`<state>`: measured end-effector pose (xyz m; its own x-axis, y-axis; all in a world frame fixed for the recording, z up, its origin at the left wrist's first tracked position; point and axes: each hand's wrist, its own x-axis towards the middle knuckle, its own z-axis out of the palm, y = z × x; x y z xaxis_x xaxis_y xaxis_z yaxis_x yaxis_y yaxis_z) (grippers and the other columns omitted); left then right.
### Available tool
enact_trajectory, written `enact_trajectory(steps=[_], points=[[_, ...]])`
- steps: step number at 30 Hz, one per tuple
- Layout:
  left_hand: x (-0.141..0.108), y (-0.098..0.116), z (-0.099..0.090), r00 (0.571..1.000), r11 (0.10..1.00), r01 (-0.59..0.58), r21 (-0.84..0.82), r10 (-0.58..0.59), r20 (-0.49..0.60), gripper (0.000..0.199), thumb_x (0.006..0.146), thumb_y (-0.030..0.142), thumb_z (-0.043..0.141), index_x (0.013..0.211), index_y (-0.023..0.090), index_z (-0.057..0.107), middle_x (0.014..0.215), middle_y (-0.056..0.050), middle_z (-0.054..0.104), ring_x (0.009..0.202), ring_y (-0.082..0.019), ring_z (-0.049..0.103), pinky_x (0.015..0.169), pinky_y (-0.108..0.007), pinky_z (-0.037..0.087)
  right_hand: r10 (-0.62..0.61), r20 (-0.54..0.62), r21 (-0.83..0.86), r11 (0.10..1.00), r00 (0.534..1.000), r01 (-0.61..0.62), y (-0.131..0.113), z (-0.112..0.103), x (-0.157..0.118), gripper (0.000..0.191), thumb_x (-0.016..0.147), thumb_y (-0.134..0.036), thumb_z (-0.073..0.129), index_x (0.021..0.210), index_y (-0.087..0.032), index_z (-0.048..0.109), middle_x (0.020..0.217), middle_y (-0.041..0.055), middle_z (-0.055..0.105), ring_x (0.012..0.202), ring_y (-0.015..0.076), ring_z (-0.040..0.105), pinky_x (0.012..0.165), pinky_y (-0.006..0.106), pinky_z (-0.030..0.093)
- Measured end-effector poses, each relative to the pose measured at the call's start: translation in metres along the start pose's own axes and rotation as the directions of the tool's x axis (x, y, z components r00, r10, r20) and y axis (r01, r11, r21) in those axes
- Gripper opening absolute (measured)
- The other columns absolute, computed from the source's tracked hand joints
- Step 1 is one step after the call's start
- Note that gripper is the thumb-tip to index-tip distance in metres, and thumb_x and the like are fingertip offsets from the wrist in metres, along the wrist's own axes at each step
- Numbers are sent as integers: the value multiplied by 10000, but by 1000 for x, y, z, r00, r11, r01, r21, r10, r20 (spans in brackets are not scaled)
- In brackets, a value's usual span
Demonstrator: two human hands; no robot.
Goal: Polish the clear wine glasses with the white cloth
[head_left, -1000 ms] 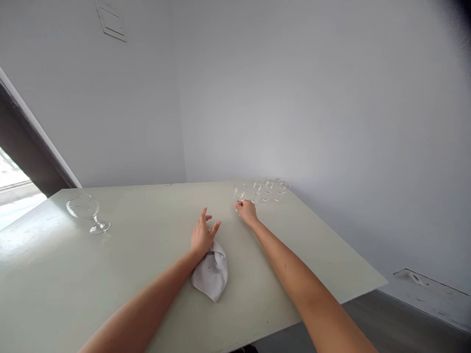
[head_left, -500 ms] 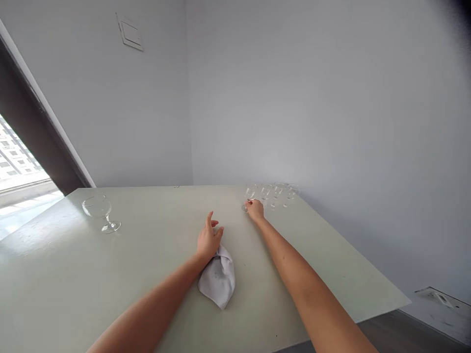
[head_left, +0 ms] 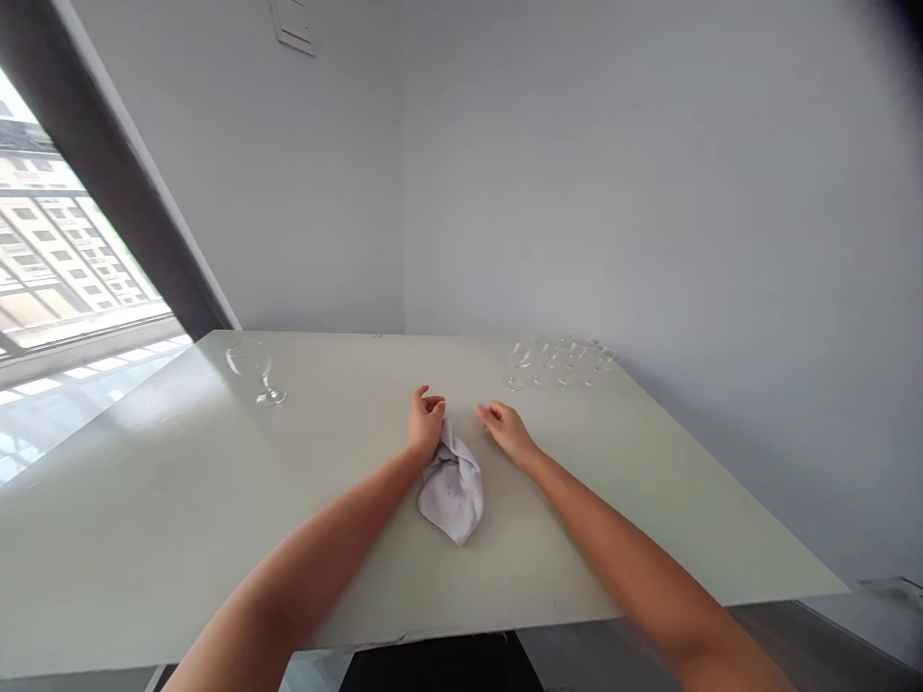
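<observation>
My left hand (head_left: 426,421) hovers over or rests on the table, its fingers loosely bent and apart, with nothing seen between them. A crumpled pale grey cloth (head_left: 453,495) lies against that hand's thumb side and wrist; its twisted upper end reaches close to the thumb. To the right, my right hand (head_left: 507,430) has its fingers curled together and no object shows in them. Just beyond it stands a clear stemmed glass (head_left: 520,358), upright, the nearest of a group of glasses (head_left: 575,356). The right hand is apart from both cloth and glasses.
Another stemmed glass (head_left: 264,370), larger in view, stands alone at the far left of the pale table (head_left: 180,481). Walls border the table's back and right side. A window (head_left: 64,231) is at the left. The table's front edge runs below my forearms.
My right hand has let go of the glass at the group's left end and drawn back toward the cloth. My left fingers have curled in a little. The view has tilted down and turned left.
</observation>
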<state>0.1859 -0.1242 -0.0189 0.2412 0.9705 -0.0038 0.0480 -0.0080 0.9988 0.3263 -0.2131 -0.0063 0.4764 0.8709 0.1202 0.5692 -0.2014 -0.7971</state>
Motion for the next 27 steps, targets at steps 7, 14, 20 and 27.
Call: enact_trajectory(steps=[7,14,20,27], points=[[1,3,-16,992,999,46,-21,-48,-114,281,717,182,526,995,156,494,845,-59,617,683,-113,569,634,-250,454,-140,199,-123,978,970,166,-24,24,-42,197,694,-377,568,736,-191,615,730,14,586,637,145,501,554,231,317],[11,7,-127,819,995,64,73,-10,-574,263,776,244,467,1020,183,392,920,-52,516,775,-111,539,701,-267,442,117,200,350,919,973,-182,1,19,-32,371,647,-523,587,554,-170,516,466,-39,443,463,117,397,458,230,278],[51,14,-225,628,968,185,171,17,-778,543,750,223,501,1225,186,241,1158,-135,437,995,-175,512,792,-307,409,137,241,422,877,961,-231,2,20,-34,353,636,-505,625,584,-164,547,505,-28,491,487,120,430,466,230,311],[88,10,-247,697,907,254,336,70,-714,625,709,279,604,1250,152,317,1097,-126,554,976,-224,544,826,-347,391,146,231,493,835,962,-245,6,18,-33,340,632,-492,636,573,-166,560,502,-21,530,483,129,472,460,235,340]])
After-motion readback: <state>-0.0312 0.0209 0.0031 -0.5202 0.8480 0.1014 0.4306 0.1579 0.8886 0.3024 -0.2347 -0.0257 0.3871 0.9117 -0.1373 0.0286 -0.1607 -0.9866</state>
